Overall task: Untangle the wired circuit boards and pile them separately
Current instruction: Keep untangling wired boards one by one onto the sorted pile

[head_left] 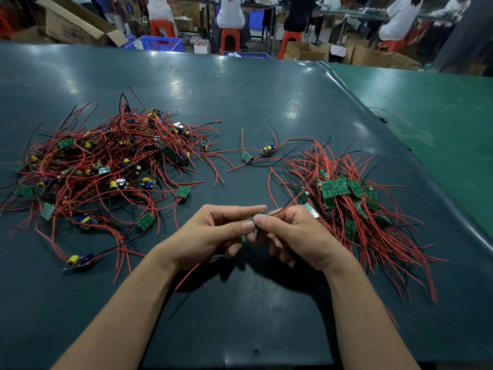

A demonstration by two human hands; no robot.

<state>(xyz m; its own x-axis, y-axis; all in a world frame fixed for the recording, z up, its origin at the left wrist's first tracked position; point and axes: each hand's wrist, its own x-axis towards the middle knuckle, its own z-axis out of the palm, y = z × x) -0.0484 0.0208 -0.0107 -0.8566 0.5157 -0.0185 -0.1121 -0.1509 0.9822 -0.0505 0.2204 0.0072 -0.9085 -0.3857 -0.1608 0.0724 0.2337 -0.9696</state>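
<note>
A person's left hand [213, 231] and right hand [290, 236] are meeting at the centre of a dark green desk [240, 97], each grip pinching the same small green circuit board [260, 215] between thumb and fingers. Red wires [190, 273] are trailing from it beneath the left hand toward 7 o'clock. A tangled heap of wired boards [106, 166] is lying at 10 o'clock. A tidier pile of boards [344, 193] is sitting at 2 o'clock, just beside the right hand. Two loose boards [258, 153] are resting at 12 o'clock, between the heaps.

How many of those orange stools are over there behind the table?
4: one far left, one beside it, one centre-right, one far right. People sit on all four; others may be hidden.
</note>
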